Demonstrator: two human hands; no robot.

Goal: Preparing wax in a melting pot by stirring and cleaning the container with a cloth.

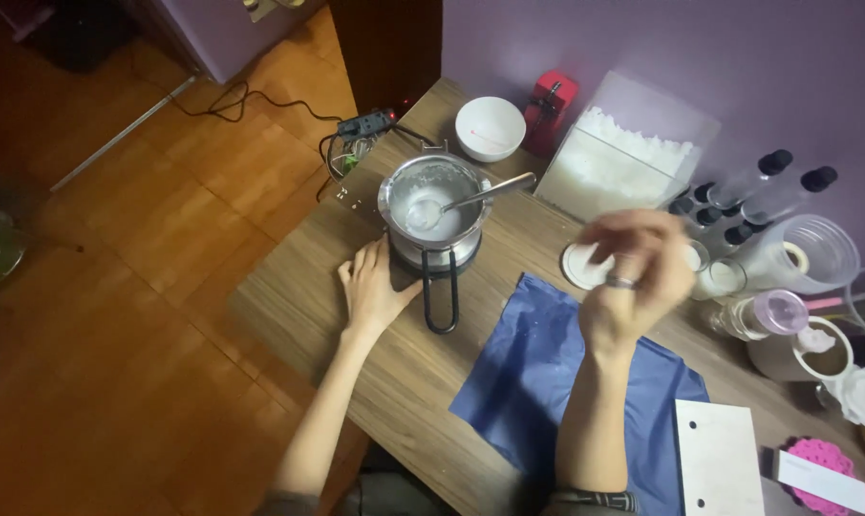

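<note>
- Metal pot (pixel 434 203) at 11 o'clock on the table (pixel 299 301), sitting on a small burner; white melt and a spoon (pixel 475 196) inside. Likely hot, rigid, sloshy; best taken by the black loop handle (pixel 441 291) at its 6 o'clock.
- Left hand (pixel 373 287) flat and open, touching the pot's base at 8 o'clock, gripping nothing.
- Right hand (pixel 635 277) raised at 3 o'clock, blurred; fingers curled, hold cannot be told.
- Below it, blue cloth (pixel 537 373); white disc (pixel 581 268) beside.

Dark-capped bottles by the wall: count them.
5 caps show. Two tall bottles lean at the back; three smaller caps sit in front of them, beside the tub. The raised right hand may hide others.
</note>
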